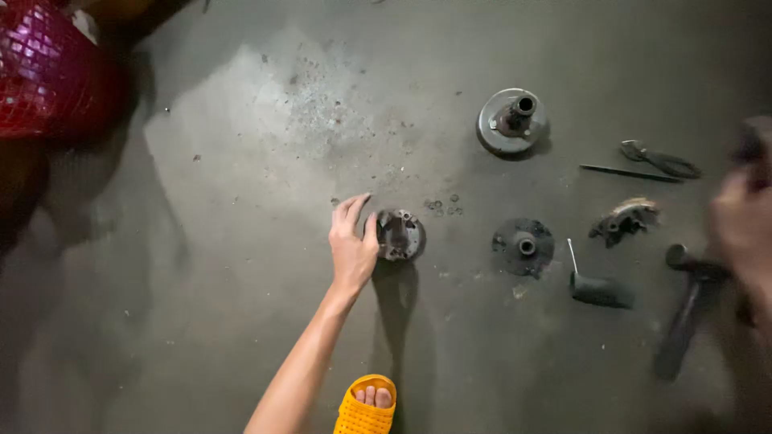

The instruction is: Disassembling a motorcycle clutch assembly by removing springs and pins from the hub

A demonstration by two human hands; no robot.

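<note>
Head view, left hand: the left hand (351,241) reaches out over the concrete floor (241,305), fingers spread loose and open, thumb side touching the edge of a small round metal part (400,235); it has no grasp on it.
Head view, round metal part: lies flat on the floor just right of the left hand, near the middle of the picture, above an orange sandal (366,407).
Head view, right hand: the right hand (744,221) is a blur at the right edge; whether its fingers are open or closed cannot be told.
Head view, near the right hand: a hammer (687,301) lies on the floor just below it, its head towards the hand.
Head view, other parts: a dark disc with a hub (523,246), a grey disc with an upright shaft (512,120), a curved metal piece (625,219), a black grip (601,290), a thin rod (629,172) and pliers (661,159), all apart on the floor.
Head view, top left: a red basket (44,68).
</note>
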